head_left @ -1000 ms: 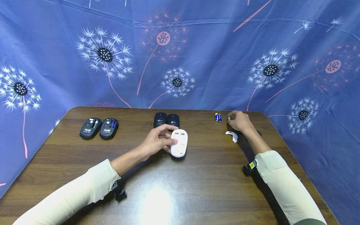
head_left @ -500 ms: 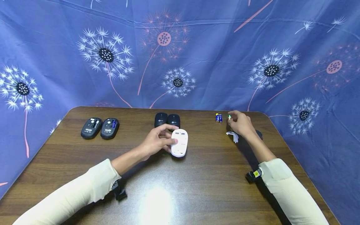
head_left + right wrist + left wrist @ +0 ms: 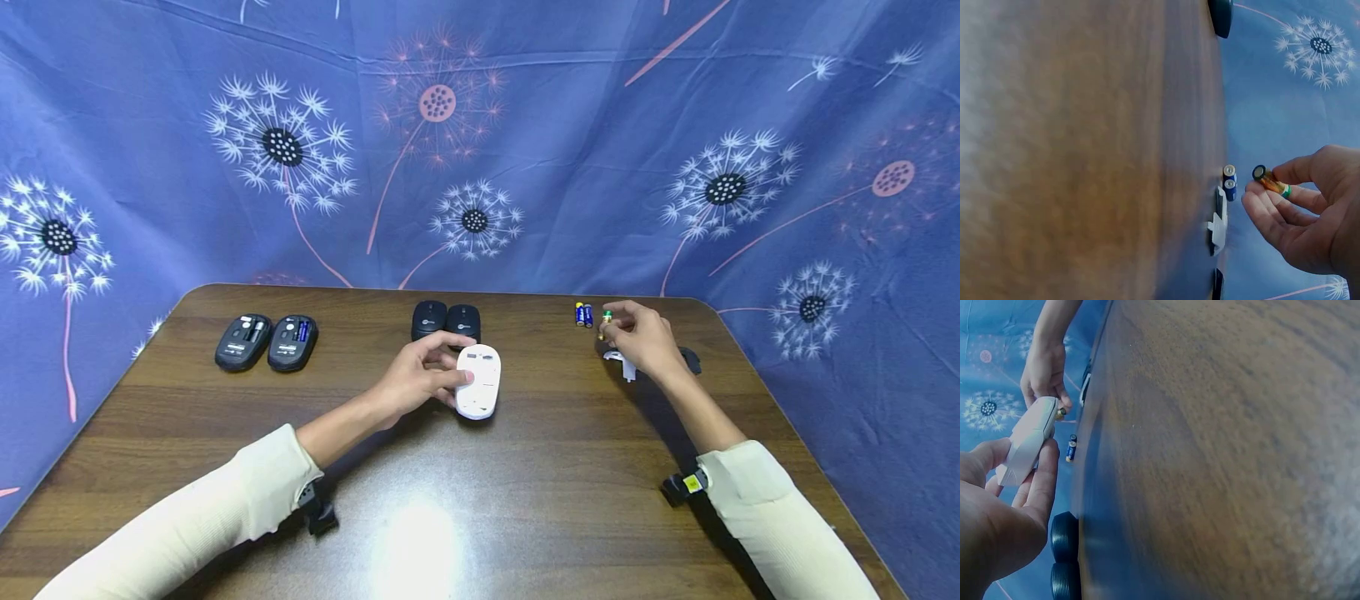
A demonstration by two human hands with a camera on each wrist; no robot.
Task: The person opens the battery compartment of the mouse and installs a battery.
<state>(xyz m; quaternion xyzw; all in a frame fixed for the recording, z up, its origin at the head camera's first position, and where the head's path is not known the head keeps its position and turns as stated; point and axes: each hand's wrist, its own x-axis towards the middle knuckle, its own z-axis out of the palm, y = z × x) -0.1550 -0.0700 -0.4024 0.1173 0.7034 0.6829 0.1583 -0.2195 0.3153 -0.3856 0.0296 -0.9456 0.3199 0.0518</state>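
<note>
Right hand (image 3: 642,337) and gold-and-green battery (image 3: 1270,181) have shifted slightly; left hand (image 3: 411,377) has stayed put

Compared with a second ago, the right hand sits a touch closer to the near edge of the table (image 3: 555,483), and more of the battery's gold body shows. Thumb and fingertips pinch that battery above the table top, close to the far edge and toward the far right corner. The left hand grips a white mouse (image 3: 480,387), its underside up, thumb on one side and fingers round the other, raised over the middle of the far half.

Just beside the right hand lie a white cover (image 3: 628,372), partly hidden by it, and a dark piece (image 3: 691,360) nearer the right edge. Two blue batteries (image 3: 583,315) stand side by side at the far edge, left of the right hand. Two black mice (image 3: 430,318) sit next to each other along the middle of that edge, behind the left hand. Toward the far left corner, two overturned mice (image 3: 291,350) show their compartments; blue shows in the right-hand one.
</note>
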